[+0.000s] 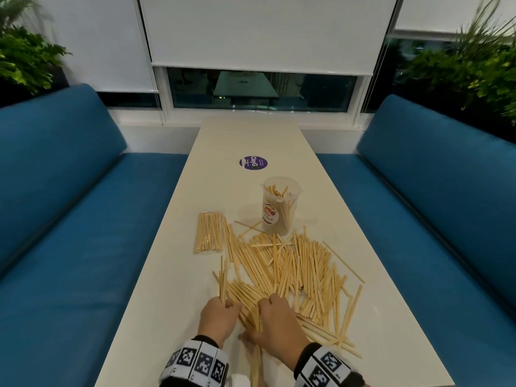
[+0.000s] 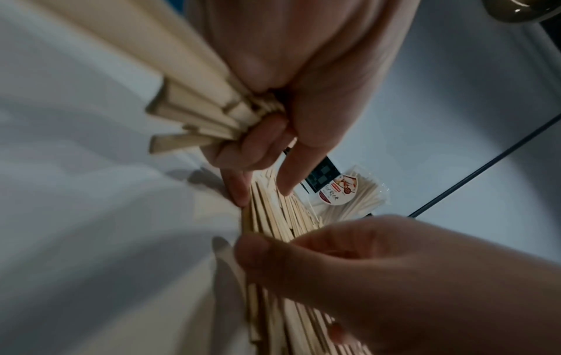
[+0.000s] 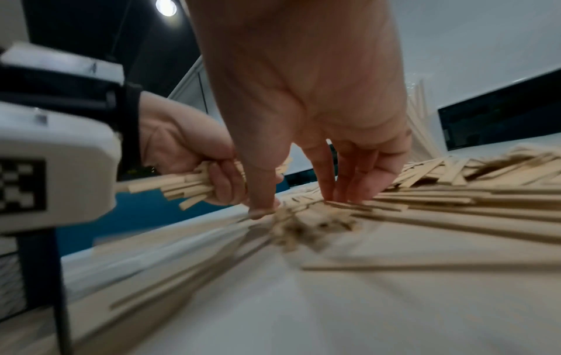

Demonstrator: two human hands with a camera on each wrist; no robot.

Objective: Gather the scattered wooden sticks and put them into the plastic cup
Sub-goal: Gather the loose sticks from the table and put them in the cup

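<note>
A big pile of wooden sticks (image 1: 293, 269) lies scattered over the white table (image 1: 245, 135). Behind it stands the clear plastic cup (image 1: 280, 210), upright and holding several sticks. My left hand (image 1: 227, 304) is at the pile's near left edge and grips a bundle of sticks (image 1: 222, 277) that points away from me; the left wrist view shows its fingers curled round the bundle (image 2: 197, 115). My right hand (image 1: 265, 311) is close beside it. Its straight fingertips (image 3: 349, 192) and thumb press down on loose sticks (image 3: 425, 199) on the table.
A flat clear packet of sticks (image 1: 209, 231) lies left of the cup. Farther back is a round purple sticker (image 1: 253, 162). Blue benches (image 1: 69, 219) run along both long sides of the table. Some sticks reach past the near edge under my wrists.
</note>
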